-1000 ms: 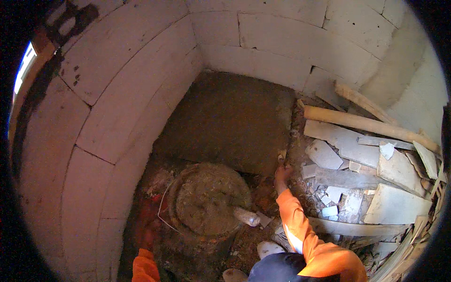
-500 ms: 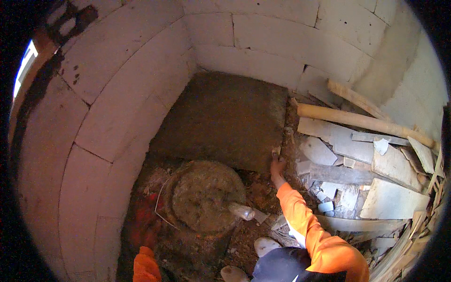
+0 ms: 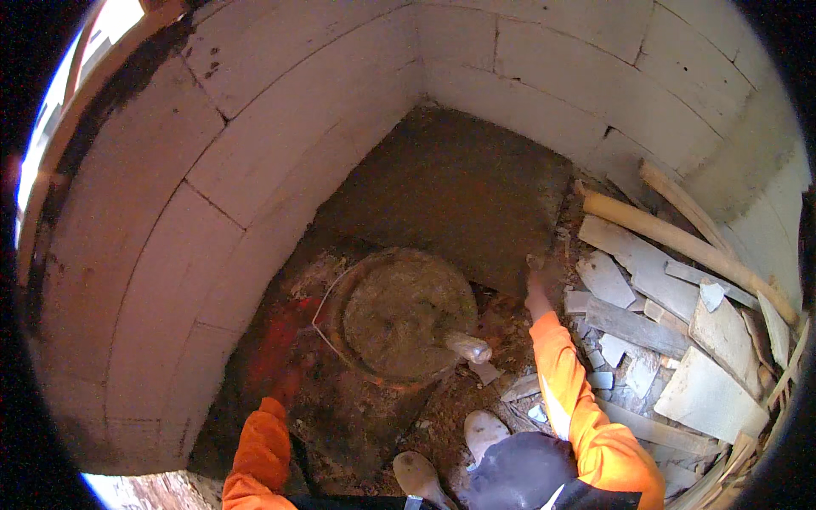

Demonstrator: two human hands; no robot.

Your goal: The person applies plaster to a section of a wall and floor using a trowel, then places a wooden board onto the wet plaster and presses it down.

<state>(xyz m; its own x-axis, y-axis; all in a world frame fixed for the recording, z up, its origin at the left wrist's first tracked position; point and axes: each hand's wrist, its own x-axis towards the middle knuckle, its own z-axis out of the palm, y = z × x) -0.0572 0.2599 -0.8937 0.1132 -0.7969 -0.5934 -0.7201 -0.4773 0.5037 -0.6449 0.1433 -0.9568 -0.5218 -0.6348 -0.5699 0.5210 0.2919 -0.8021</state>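
At the right edge of a smooth, dark, wet-looking mortar bed (image 3: 450,187) is my right hand (image 3: 537,287), its fingers curled round something small that I cannot make out. My left hand (image 3: 287,378) is a dark blur left of the bucket, next to a smeared red shape (image 3: 289,336); its fingers do not show clearly. Between my hands stands a round bucket filled with grey-brown mortar (image 3: 408,306). Its wire handle (image 3: 327,297) hangs over the left side. A pale, shiny tool handle (image 3: 469,347) sticks out over the bucket's right rim.
Pale block walls (image 3: 280,153) enclose the left and far sides. Broken board pieces (image 3: 714,391) and wood strips (image 3: 637,327) are piled at the right, with a long round pole (image 3: 680,229) behind them. My shoes (image 3: 416,472) stand on rough, littered ground near the bucket.
The view has shifted, so the bucket and mortar bed appear farther up and right. My right hand remains by the bed's right edge; more of my left sleeve shows.
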